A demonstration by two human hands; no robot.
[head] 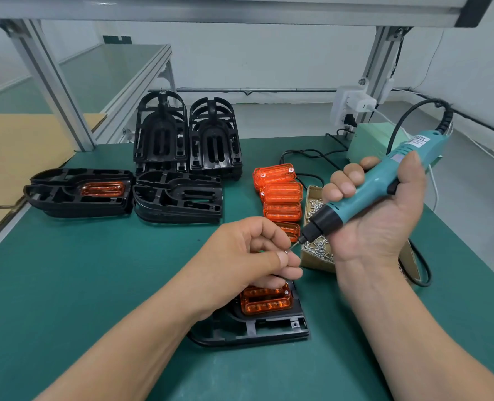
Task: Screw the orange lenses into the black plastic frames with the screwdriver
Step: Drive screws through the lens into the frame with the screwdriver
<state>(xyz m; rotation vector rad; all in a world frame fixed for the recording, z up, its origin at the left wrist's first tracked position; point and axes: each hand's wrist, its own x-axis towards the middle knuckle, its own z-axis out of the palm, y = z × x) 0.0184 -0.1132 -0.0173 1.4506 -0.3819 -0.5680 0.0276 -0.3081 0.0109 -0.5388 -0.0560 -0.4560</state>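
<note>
A black plastic frame [268, 331] lies on the green mat in front of me with an orange lens [266, 301] seated in it. My left hand [245, 256] hovers above that lens and pinches a small screw [286, 252] at the screwdriver's bit. My right hand [384, 206] grips the teal electric screwdriver [367, 189], tilted with its tip down-left at the screw. Loose orange lenses [280, 192] lie in a row behind my left hand.
A cardboard box of screws [316, 247] sits by the right hand. Stacked black frames [188, 134] stand at the back; one frame with a lens [78, 192] and another frame [179, 198] lie at left. A green power unit [370, 143] and cables are at back right.
</note>
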